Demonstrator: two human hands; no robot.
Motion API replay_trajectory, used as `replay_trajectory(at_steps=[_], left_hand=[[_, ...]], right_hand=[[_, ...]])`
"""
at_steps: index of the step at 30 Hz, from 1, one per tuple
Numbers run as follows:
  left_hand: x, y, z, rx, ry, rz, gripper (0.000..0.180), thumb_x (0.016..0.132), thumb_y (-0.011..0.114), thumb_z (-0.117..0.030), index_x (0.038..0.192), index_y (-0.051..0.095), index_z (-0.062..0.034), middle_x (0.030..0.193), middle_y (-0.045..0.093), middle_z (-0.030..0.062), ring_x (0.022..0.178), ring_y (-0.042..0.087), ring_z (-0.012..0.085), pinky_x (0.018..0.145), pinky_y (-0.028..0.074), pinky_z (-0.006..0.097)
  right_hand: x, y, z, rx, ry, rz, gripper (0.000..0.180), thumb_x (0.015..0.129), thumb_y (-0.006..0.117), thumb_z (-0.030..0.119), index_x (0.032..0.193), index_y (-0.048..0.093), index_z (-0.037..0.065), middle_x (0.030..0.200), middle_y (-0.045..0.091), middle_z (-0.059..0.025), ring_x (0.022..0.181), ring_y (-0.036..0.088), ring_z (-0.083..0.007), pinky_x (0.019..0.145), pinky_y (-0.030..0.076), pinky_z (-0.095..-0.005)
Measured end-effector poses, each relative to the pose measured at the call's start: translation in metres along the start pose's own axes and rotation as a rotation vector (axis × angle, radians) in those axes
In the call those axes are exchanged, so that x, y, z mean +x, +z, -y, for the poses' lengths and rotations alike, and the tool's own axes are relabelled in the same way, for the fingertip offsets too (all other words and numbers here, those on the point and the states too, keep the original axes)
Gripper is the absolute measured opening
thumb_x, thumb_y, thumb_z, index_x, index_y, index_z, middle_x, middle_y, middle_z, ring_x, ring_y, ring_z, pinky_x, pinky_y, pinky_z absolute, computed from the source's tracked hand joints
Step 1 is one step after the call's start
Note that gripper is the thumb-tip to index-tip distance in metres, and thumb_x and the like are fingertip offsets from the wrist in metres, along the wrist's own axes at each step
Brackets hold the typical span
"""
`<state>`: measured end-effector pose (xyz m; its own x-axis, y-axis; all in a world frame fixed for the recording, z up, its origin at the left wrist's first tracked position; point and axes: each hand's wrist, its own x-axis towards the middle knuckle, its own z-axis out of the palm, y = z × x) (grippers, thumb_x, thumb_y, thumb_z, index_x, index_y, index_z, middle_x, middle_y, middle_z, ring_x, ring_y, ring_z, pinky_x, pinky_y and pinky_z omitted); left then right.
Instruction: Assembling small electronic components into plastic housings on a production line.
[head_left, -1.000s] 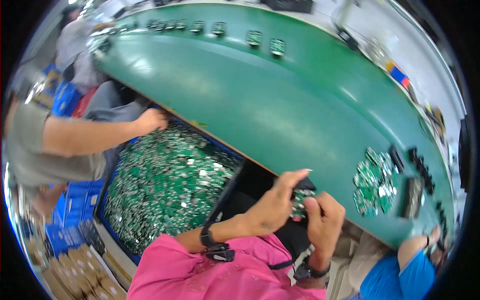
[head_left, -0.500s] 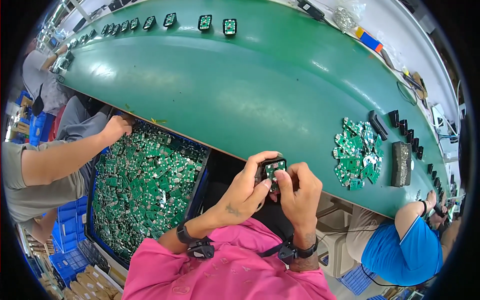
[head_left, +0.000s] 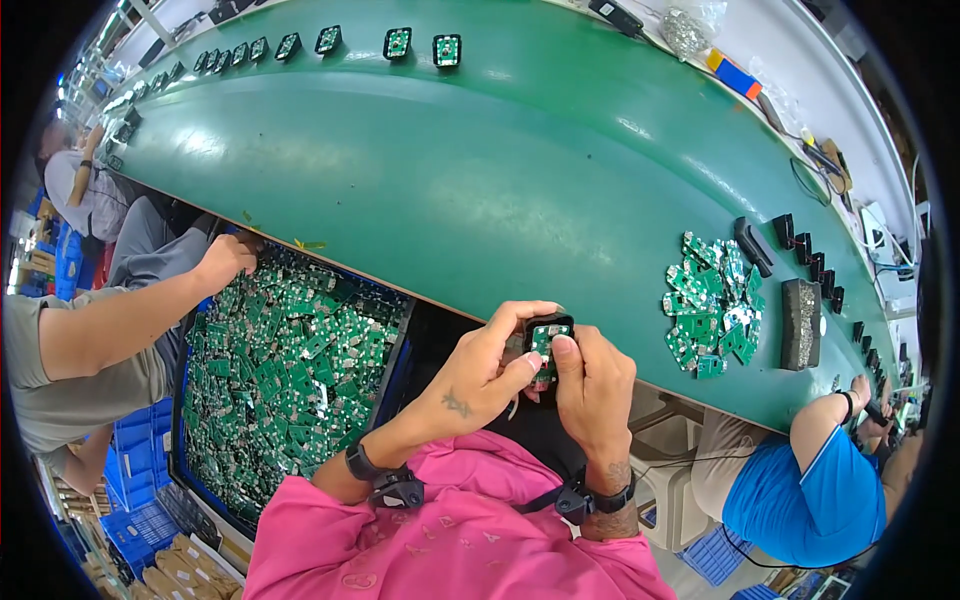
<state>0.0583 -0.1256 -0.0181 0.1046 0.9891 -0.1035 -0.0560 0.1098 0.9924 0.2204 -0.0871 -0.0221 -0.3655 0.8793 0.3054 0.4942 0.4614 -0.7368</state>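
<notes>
Head view: black housing (head_left: 552,320) with 1 green board (head_left: 544,345) was held beside the surface's (head_left: 470,220) near edge. Left hand's (head_left: 487,370) grip closed round the housing; right hand (head_left: 597,388) also held it, thumb on board. Seemed light, stiff, board fragile; best taken by the housing's sides.
</notes>
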Motion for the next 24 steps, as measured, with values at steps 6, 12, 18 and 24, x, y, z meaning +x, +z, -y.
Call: replay_trajectory(at_steps=[6,12,18,24], left_hand=[[0.003,-0.002,0.011,-0.069,0.045,0.017,0.046,0.094,0.050,-0.003,0.140,0.041,-0.0036,0.095,0.063,0.0099,0.071,0.064,0.0119,0.058,0.052,0.026],[0.005,-0.009,0.013,-0.178,-0.063,0.124,0.046,0.094,0.048,-0.001,0.139,0.042,-0.0042,0.102,0.062,0.0110,0.081,0.067,0.0147,0.064,0.058,0.028],[0.007,-0.011,0.012,-0.285,-0.096,0.170,0.047,0.094,0.046,0.002,0.140,0.039,-0.0024,0.113,0.059,0.0137,0.090,0.068,0.0182,0.068,0.060,0.028],[0.008,-0.010,0.011,-0.284,-0.133,0.176,0.043,0.096,0.046,-0.003,0.139,0.039,-0.0022,0.111,0.059,0.0146,0.082,0.069,0.0183,0.064,0.059,0.026]], right_hand=[[0.002,0.001,-0.001,-0.022,0.014,-0.028,0.020,0.095,0.063,0.020,0.085,0.061,0.002,0.071,0.059,-0.0131,0.061,0.060,-0.0334,0.054,0.044,-0.0413],[0.005,-0.005,-0.004,-0.037,-0.008,0.019,0.020,0.094,0.065,0.019,0.082,0.061,0.002,0.068,0.058,-0.0134,0.059,0.058,-0.0330,0.053,0.042,-0.0412],[0.008,-0.010,-0.002,-0.037,-0.004,0.066,0.024,0.091,0.067,0.015,0.076,0.059,-0.002,0.064,0.054,-0.0136,0.055,0.052,-0.0300,0.052,0.040,-0.0379],[0.005,-0.006,-0.002,-0.004,0.012,0.025,0.024,0.091,0.067,0.015,0.076,0.059,-0.002,0.064,0.053,-0.0133,0.054,0.051,-0.0286,0.052,0.039,-0.0373]])
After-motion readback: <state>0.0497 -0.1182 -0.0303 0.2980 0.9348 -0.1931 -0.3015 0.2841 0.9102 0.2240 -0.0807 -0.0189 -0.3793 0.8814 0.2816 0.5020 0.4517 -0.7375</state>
